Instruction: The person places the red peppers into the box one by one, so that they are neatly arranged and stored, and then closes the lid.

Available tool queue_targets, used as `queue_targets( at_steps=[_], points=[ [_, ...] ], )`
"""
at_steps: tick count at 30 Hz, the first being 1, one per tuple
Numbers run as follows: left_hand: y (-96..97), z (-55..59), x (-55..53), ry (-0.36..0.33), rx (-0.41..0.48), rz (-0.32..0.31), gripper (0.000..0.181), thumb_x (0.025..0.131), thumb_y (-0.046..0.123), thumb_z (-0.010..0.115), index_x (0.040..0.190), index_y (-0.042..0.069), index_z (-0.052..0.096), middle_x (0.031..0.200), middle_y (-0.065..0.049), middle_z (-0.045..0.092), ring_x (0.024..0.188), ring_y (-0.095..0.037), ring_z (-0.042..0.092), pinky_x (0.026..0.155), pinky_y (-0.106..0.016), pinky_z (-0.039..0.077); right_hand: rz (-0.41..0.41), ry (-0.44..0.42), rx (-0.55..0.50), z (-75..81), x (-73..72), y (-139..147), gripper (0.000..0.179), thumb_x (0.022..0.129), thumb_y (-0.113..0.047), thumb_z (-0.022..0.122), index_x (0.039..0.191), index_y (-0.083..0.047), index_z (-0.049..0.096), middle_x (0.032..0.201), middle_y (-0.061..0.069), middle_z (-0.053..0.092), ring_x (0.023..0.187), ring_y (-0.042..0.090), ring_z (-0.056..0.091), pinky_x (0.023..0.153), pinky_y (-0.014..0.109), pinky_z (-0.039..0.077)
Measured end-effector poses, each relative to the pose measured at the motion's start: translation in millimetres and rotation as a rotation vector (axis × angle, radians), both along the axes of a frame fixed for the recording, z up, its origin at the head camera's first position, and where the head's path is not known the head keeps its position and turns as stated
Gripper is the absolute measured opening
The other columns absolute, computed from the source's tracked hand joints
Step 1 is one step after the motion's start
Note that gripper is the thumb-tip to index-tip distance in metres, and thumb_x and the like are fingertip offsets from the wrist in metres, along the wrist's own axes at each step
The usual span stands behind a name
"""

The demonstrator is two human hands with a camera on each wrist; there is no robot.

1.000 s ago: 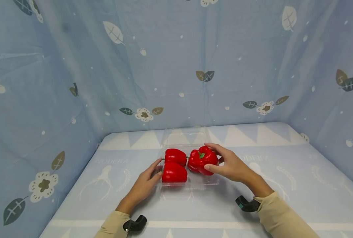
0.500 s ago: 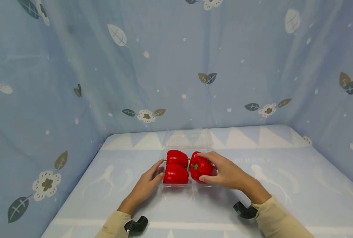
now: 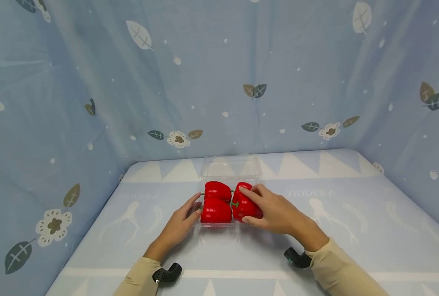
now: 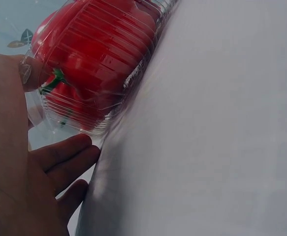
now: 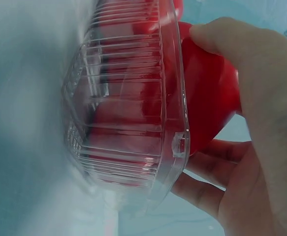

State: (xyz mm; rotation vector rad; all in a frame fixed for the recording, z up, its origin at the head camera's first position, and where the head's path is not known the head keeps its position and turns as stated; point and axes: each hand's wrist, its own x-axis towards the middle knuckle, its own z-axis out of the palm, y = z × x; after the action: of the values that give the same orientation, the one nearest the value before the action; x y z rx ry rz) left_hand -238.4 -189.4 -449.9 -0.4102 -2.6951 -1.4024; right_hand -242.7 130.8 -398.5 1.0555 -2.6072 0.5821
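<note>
A clear plastic clamshell box (image 5: 126, 167) stands on the table, its lid (image 3: 230, 167) folded back. Two red bell peppers lie in the box's left half, the rear pepper (image 3: 217, 191) behind the front pepper (image 3: 216, 211), stems to the left. My right hand (image 3: 278, 213) grips a third red bell pepper (image 3: 246, 206) in the right half, thumb in front and fingers over the far side; its green stem points left. In the right wrist view this pepper rises above the rim. At the box's left end, my left hand (image 3: 176, 225) touches the wall with fingers loosely extended.
A pale blue and white patterned cloth covers the table (image 3: 130, 236). Blue curtains (image 3: 219, 74) with leaf and flower prints enclose the back and both sides.
My right hand has turned the third pepper so its stem points left and lowered it into the box's right half, nearer the other two. My left hand stays at the box.
</note>
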Motion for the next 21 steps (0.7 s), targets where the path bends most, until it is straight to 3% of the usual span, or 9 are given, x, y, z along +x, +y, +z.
queue_targets(
  at_steps=[8, 13, 21],
  points=[
    [0.8, -1.5, -0.9, 0.0, -0.015, -0.015, 0.054, 0.103, 0.027, 0.055, 0.155, 0.026, 0.04, 0.142, -0.008, 0.057, 0.134, -0.025, 0.051, 0.109, -0.048, 0.04, 0.008, 0.04, 0.009, 0.2, 2.2, 3.2, 0.076, 0.086, -0.038, 0.074, 0.153, -0.022, 0.044, 0.125, 0.0, 0.052, 0.096, 0.012, 0.059, 0.078, 0.03, 0.057],
    [0.4, 1.5, -5.3, 0.03, -0.022, -0.016, 0.054, 0.103, 0.027, 0.055, 0.155, 0.025, 0.04, 0.142, -0.009, 0.057, 0.134, -0.024, 0.051, 0.11, -0.048, 0.039, 0.036, 0.074, -0.016, 4.5, 2.4, 5.4, 0.067, 0.086, -0.041, 0.077, 0.145, -0.025, 0.051, 0.126, 0.0, 0.054, 0.1, 0.015, 0.061, 0.081, 0.035, 0.058],
    [0.9, -0.4, -1.9, 0.004, -0.026, 0.003, 0.056, 0.102, 0.028, 0.056, 0.155, 0.026, 0.039, 0.143, -0.008, 0.056, 0.135, -0.026, 0.05, 0.11, -0.05, 0.039, 0.051, 0.066, 0.019, 2.7, 2.4, 5.9, 0.06, 0.088, -0.037, 0.074, 0.144, -0.025, 0.056, 0.127, 0.0, 0.056, 0.092, 0.01, 0.06, 0.076, 0.029, 0.056]
  ],
)
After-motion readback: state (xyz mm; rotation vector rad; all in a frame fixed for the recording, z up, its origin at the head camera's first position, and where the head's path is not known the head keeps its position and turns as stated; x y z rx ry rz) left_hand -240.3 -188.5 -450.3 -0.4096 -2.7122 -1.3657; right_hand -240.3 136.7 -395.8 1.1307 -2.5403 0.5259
